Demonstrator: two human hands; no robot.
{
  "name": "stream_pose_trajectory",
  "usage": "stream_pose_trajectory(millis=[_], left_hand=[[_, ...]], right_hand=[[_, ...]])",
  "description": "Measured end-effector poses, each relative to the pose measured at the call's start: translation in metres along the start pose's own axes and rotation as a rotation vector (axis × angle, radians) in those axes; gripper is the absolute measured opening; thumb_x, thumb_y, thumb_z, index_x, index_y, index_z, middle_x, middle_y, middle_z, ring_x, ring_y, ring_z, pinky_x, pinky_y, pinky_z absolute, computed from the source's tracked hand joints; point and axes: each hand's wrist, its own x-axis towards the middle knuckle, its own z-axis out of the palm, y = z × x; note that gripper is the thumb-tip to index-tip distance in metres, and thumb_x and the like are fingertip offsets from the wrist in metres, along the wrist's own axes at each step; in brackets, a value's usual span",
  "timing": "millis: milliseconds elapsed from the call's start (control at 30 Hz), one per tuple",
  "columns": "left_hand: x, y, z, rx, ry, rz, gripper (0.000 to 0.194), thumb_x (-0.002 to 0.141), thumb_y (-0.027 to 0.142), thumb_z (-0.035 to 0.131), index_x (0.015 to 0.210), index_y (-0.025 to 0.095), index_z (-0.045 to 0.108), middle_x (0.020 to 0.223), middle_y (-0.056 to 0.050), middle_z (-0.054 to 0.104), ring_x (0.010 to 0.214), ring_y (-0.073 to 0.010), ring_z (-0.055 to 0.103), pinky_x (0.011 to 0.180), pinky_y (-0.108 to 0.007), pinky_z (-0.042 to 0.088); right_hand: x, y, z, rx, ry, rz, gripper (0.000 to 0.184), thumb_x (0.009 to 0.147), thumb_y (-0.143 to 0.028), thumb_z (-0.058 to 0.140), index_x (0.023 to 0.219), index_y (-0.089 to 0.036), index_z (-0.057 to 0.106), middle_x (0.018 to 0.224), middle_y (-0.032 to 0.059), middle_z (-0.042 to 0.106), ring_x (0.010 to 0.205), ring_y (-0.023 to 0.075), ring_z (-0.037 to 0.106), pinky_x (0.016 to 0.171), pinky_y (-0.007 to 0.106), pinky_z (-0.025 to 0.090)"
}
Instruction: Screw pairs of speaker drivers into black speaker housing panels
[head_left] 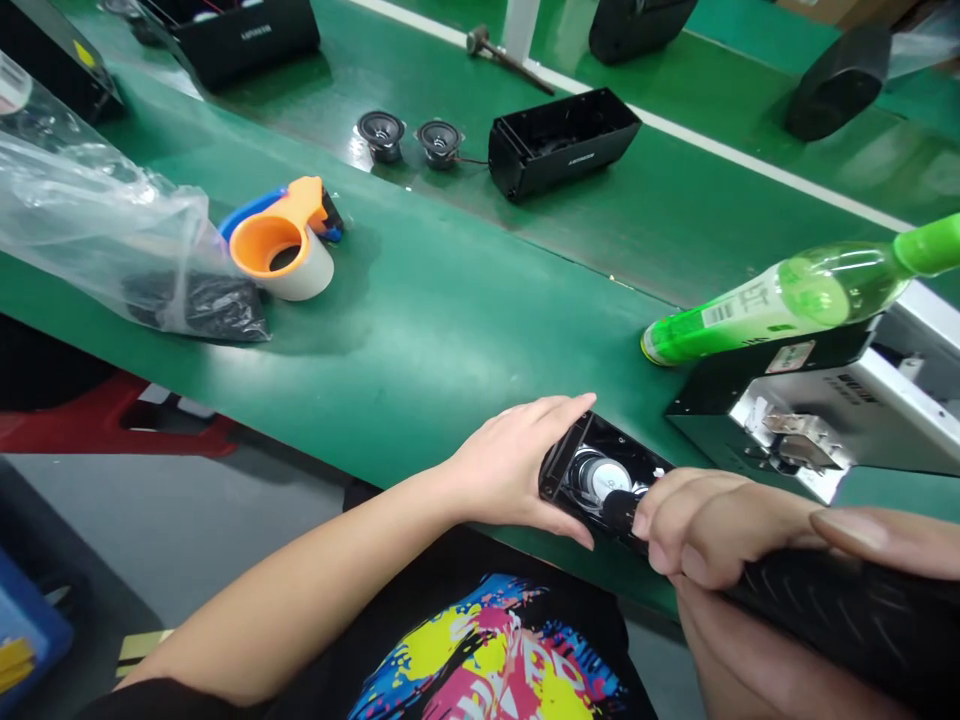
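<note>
My left hand [510,470] grips the end and side of an open black speaker housing [561,462], which rests at the edge of the green workbench [420,380]. A round speaker driver [609,481] with a silver centre sits inside the housing. My right hand [720,530] is wrapped around a black electric screwdriver [847,610], whose dark nose [621,510] reaches into the housing beside the driver. The screwdriver's tip is hidden from view.
A green-labelled bottle [772,300] lies on a metal fixture [795,430] to the right. Beyond stand two loose speaker drivers [381,135], a black housing [562,140], a taped plastic bag [90,190], and an orange-cored tape dispenser [281,245].
</note>
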Motion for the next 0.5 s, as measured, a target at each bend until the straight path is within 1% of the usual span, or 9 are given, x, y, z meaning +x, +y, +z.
stream_pose_trajectory(millis=[33,67,100,133,167,233,300,433,500], left_hand=[[-0.0002,-0.0003,0.0003,0.002,0.000,0.000,0.139,0.067,0.069,0.101,0.177,0.029,0.026,0.173,-0.022,0.049,0.158,-0.0442,0.052,0.128,-0.065,0.047],[-0.0004,-0.0004,0.0006,0.003,0.003,0.002,0.139,0.068,0.070,0.101,0.177,0.029,0.026,0.173,-0.022,0.049,0.158,-0.0436,0.052,0.128,-0.064,0.047],[-0.0006,-0.0005,0.0008,0.003,0.006,0.004,0.139,0.068,0.070,0.100,0.177,0.028,0.026,0.173,-0.022,0.049,0.158,-0.0431,0.052,0.128,-0.063,0.047],[-0.0007,-0.0005,0.0009,0.001,0.007,0.003,0.138,0.068,0.070,0.100,0.177,0.029,0.026,0.173,-0.022,0.050,0.158,-0.0428,0.052,0.128,-0.063,0.047],[-0.0008,-0.0005,0.0009,-0.002,0.009,0.002,0.138,0.069,0.070,0.100,0.177,0.029,0.026,0.173,-0.021,0.049,0.158,-0.0429,0.052,0.128,-0.063,0.047],[-0.0007,-0.0004,0.0006,-0.010,0.006,0.000,0.138,0.069,0.070,0.100,0.178,0.029,0.025,0.173,-0.021,0.049,0.158,-0.0436,0.052,0.128,-0.064,0.046],[-0.0005,-0.0004,0.0005,-0.017,0.004,0.002,0.138,0.069,0.071,0.099,0.178,0.030,0.025,0.173,-0.022,0.049,0.158,-0.0444,0.052,0.128,-0.064,0.046],[-0.0005,-0.0008,0.0009,-0.018,0.006,0.006,0.140,0.068,0.072,0.099,0.178,0.029,0.025,0.172,-0.022,0.049,0.158,-0.0448,0.052,0.128,-0.065,0.046],[-0.0007,-0.0008,0.0012,-0.018,0.008,0.003,0.140,0.068,0.071,0.100,0.178,0.029,0.025,0.172,-0.022,0.049,0.158,-0.0449,0.052,0.129,-0.064,0.046]], right_hand=[[-0.0004,0.0003,-0.0002,0.000,0.001,-0.001,0.026,0.110,-0.034,0.058,0.130,-0.031,0.074,0.079,0.0012,0.070,0.069,0.0223,0.068,0.071,0.048,0.062],[-0.0010,0.0003,-0.0004,-0.001,0.005,-0.009,0.026,0.110,-0.041,0.061,0.130,-0.030,0.074,0.078,0.0012,0.070,0.068,0.0227,0.067,0.070,0.048,0.061],[-0.0018,0.0000,-0.0005,-0.006,0.006,-0.005,0.028,0.109,-0.044,0.061,0.130,-0.031,0.074,0.077,0.0013,0.069,0.068,0.0234,0.068,0.070,0.049,0.061],[-0.0027,-0.0006,-0.0006,-0.018,0.011,0.005,0.026,0.110,-0.041,0.060,0.130,-0.032,0.074,0.077,0.0010,0.069,0.068,0.0239,0.068,0.070,0.049,0.061],[-0.0035,-0.0014,-0.0007,-0.026,0.016,0.027,0.025,0.111,-0.035,0.057,0.129,-0.033,0.074,0.076,0.0007,0.069,0.068,0.0241,0.069,0.070,0.050,0.061],[-0.0045,-0.0034,-0.0014,-0.049,0.025,0.056,0.033,0.109,-0.020,0.053,0.128,-0.036,0.074,0.076,0.0000,0.069,0.068,0.0240,0.069,0.072,0.051,0.062],[-0.0039,-0.0047,-0.0024,-0.068,0.032,0.078,0.040,0.108,-0.013,0.050,0.128,-0.039,0.074,0.076,-0.0007,0.069,0.069,0.0235,0.069,0.074,0.051,0.062],[-0.0001,-0.0027,-0.0028,-0.030,0.024,0.071,0.036,0.110,-0.019,0.049,0.128,-0.037,0.076,0.075,0.0000,0.070,0.067,0.0227,0.068,0.071,0.049,0.061],[0.0006,-0.0005,-0.0012,-0.012,0.020,0.065,0.032,0.110,-0.022,0.053,0.126,-0.035,0.077,0.076,0.0003,0.071,0.067,0.0218,0.068,0.071,0.046,0.060]])
